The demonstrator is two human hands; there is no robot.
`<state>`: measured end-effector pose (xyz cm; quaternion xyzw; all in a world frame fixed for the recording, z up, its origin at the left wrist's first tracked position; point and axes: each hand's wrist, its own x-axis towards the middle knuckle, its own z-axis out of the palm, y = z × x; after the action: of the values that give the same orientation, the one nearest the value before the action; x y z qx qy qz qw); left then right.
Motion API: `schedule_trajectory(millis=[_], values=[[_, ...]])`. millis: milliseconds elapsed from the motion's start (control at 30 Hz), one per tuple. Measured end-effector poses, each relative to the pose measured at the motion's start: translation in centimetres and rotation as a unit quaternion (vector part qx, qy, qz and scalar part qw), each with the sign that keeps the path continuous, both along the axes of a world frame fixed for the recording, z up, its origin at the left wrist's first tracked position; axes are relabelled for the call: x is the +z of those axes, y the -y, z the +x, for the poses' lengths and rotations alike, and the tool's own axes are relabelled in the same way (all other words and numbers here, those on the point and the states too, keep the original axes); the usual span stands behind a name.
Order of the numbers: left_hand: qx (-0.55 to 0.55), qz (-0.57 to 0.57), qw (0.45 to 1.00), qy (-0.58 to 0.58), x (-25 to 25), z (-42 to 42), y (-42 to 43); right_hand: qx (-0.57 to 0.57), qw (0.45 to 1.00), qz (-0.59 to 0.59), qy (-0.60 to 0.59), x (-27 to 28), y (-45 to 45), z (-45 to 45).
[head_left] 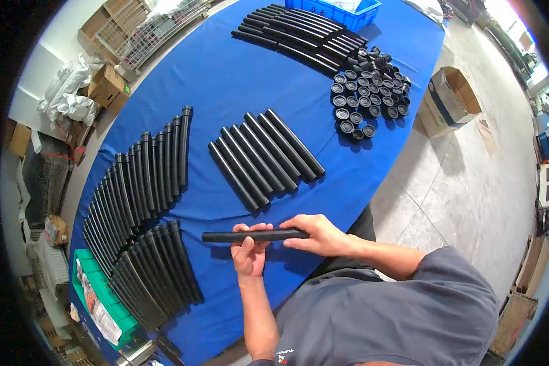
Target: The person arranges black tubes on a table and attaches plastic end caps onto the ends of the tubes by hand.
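Observation:
A straight black plastic tube (219, 236) is held level over the near part of the blue cloth. My left hand (250, 255) supports it from below near its middle, thumb and fingers wrapped round it. My right hand (317, 236) grips the right end, which its fingers cover. Just beyond lies a row of several loose black tubes (265, 160), side by side on a slant. To the left are two groups of black tubes with wider ends, an upper group (145, 174) and a lower group (158, 265).
Round black caps (364, 91) cluster at the table's right edge. More tubes (299, 33) and a blue crate (348, 13) stand at the far end. A green crate (104, 299) is at the left. An open cardboard box (448, 104) sits on the floor.

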<state>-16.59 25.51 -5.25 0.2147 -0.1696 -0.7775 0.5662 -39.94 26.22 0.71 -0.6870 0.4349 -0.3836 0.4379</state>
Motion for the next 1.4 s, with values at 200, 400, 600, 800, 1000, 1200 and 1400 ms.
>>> schedule_trajectory(millis=[200, 400, 600, 800, 1000, 1200, 1400], values=[[-0.005, 0.005, 1.0, 0.022, 0.2, -0.2, 0.2, -0.008, 0.999, -0.046, -0.016, -0.7, 0.0, -0.2], [-0.001, 0.003, 1.0, 0.007, -0.2, 0.0, 0.0, 0.011, 0.934, 0.35, 0.078, 3.0, 0.7, -0.7], [-0.015, -0.008, 1.0, 0.012, -0.1, 0.0, 0.2, 0.012, 0.996, 0.084, 0.028, 0.4, 0.0, -0.3], [-0.008, 0.004, 1.0, 0.02, 0.3, -0.3, 0.2, -0.034, 0.987, -0.155, -0.029, -0.6, 0.6, 0.0], [-0.009, -0.006, 1.0, 0.001, -0.3, 0.1, 0.2, 0.013, 0.959, 0.264, 0.098, 0.9, 0.6, -0.6], [-0.008, 0.009, 1.0, -0.007, -0.2, 0.1, 0.2, 0.002, 1.0, -0.013, -0.016, 0.5, 0.0, -0.3], [-0.004, 0.005, 1.0, 0.008, 0.2, -0.2, 0.3, -0.006, 0.992, 0.126, 0.019, 1.1, 0.7, -0.4]])
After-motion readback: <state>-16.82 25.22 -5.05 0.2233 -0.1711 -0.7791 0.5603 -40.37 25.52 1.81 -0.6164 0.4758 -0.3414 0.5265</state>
